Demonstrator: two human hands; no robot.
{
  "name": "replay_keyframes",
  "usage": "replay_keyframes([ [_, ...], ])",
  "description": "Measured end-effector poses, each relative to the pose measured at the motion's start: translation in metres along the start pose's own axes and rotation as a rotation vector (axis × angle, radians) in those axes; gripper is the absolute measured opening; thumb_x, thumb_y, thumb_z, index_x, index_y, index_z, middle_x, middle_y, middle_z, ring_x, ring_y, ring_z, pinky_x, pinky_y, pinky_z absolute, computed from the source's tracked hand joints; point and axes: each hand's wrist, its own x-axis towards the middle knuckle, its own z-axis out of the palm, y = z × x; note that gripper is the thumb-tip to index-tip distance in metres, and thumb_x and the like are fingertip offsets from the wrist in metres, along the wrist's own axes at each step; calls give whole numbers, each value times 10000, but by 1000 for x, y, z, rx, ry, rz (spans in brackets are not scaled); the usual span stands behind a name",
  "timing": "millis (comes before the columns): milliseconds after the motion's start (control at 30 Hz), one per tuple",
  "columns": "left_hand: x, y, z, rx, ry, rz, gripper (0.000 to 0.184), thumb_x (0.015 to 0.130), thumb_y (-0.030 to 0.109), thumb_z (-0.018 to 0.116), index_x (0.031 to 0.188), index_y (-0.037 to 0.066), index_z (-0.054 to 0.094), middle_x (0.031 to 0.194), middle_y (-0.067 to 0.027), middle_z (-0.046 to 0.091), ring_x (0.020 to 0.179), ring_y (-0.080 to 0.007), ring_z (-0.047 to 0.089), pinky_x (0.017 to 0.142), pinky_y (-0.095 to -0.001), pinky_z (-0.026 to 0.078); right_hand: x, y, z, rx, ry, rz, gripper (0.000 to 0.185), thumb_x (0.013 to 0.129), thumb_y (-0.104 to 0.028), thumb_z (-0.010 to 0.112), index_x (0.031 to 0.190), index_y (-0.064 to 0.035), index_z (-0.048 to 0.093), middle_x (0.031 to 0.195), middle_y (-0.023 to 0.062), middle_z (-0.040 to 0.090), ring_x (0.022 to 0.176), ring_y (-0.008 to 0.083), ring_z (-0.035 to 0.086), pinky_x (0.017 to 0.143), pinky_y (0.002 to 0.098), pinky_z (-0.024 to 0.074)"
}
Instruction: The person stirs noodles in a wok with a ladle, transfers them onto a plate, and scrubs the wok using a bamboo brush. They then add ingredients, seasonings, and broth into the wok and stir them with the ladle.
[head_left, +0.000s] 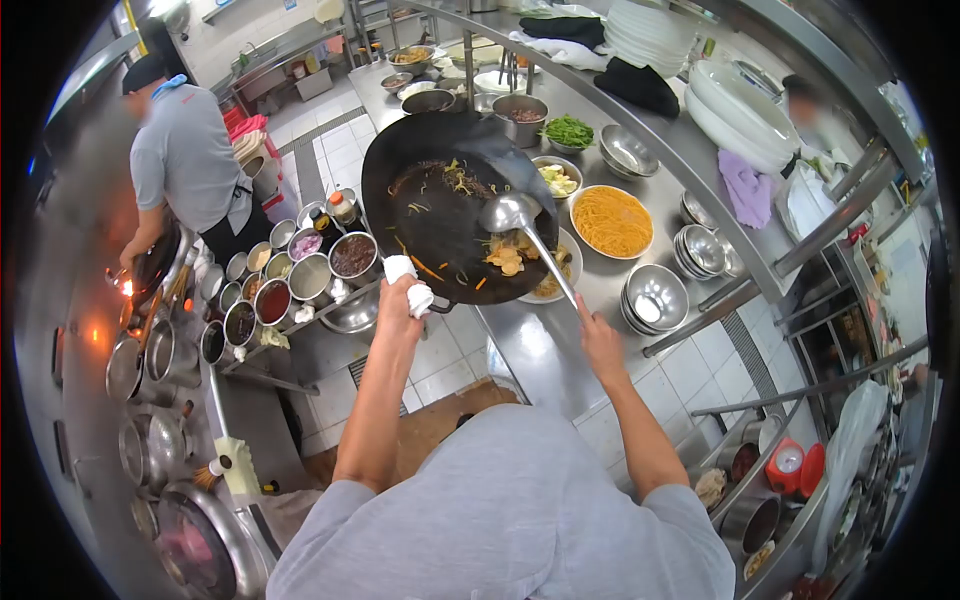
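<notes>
My left hand [405, 296] is closed round a white cloth [407, 278] at the near edge of a large black wok [400, 150]. The wok is tilted over a plate [570, 250] that its right edge partly hides. In my right hand [597, 340] is the long handle of a metal ladle [512, 213], whose bowl rests inside the wok's right side. Pieces of food [507, 257] lie near the wok's lower right edge, and scraps of vegetable cling to its inner surface.
A bowl of orange noodles [612, 222] and stacked steel bowls [655, 300] stand right of the wok. Sauce containers [272, 302] are at the left. A co-worker [190, 150] stands at a flaming stove. A metal shelf rail [690, 140] crosses the upper right.
</notes>
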Motion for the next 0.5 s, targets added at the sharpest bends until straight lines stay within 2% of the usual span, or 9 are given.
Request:
replay_keyframes([
  [100,19,-11,1,-139,-55,13,425,758,-12,547,1130,132,401,800,-44,544,529,-165,575,363,-306,397,-25,17,-3,-41,-35,1,694,893,-63,561,1512,-320,379,901,150,582,675,383,622,620,503,513],
  [200,10,-5,22,-42,128,127,395,768,-34,543,1123,87,418,829,-57,539,562,-172,585,402,-305,455,-41,39,-19,-123,-76,18,699,878,-36,549,1502,-311,396,927,149,576,647,381,620,602,502,518],
  [267,24,-11,14,-30,101,172,406,760,-47,539,1127,78,417,852,-67,538,579,-178,590,422,-312,476,-47,47,-32,-193,-107,42,699,867,-21,543,1494,-302,411,937,145,573,637,379,619,594,500,521],
  [367,38,-7,3,-3,48,261,454,733,-77,538,1147,60,414,915,-93,536,615,-188,599,470,-322,518,-53,50,-42,-223,-112,85,683,857,-2,529,1474,-282,437,926,150,591,661,394,634,624,482,552],
  [433,37,0,-2,-13,65,254,477,715,-77,549,1152,60,416,914,-96,538,621,-190,601,482,-322,525,-55,43,-41,-226,-84,111,688,846,-6,545,1472,-273,447,859,138,577,711,357,650,638,468,547],
  [467,34,-1,2,-7,113,300,360,762,-54,511,1068,89,386,694,-66,489,416,-150,476,320,-289,373,-53,34,-36,-209,-88,100,688,846,-6,545,1472,-273,447,859,138,577,711,357,650,638,468,547],
  [500,32,1,-1,-14,103,291,349,755,-42,518,1049,103,400,692,-57,491,420,-148,480,313,-290,356,-51,23,-30,-37,-45,41,688,844,-17,563,1475,-266,448,887,139,606,773,347,661,676,455,547],
])
